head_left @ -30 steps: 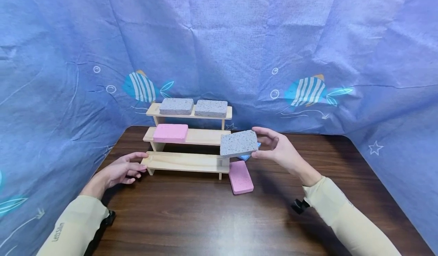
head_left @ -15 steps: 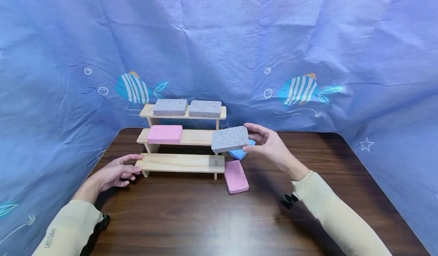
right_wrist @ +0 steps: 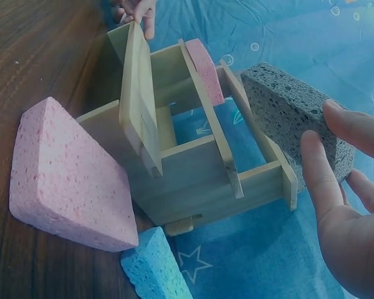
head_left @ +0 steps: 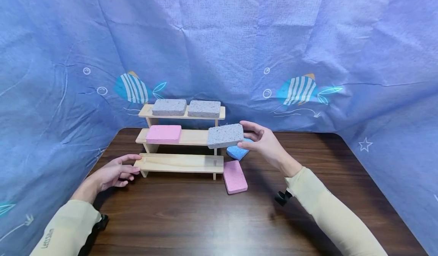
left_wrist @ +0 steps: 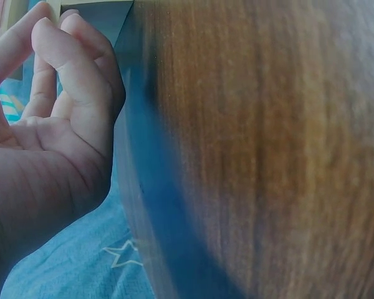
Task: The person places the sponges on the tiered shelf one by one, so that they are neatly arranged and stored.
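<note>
A grey speckled sponge is pinched by its right end between the thumb and fingers of my right hand. It is held slightly tilted and overlaps the right end of the middle shelf in the head view. At the left end of the bottom tier, my left hand pinches the edge of the three-tier wooden shelf stand. Two more grey sponges lie side by side on the top tier. On the middle tier, toward the left, rests a pink sponge.
Right of the stand, another pink sponge lies flat on the dark wooden table. Behind it a blue sponge is partly covered by my right hand. A blue fish-print curtain hangs around the back and sides.
My right hand has carried the grey sponge left, toward the right end of the middle tier, uncovering more of the blue sponge. My left hand stays at the stand. The head view has shifted slightly.
</note>
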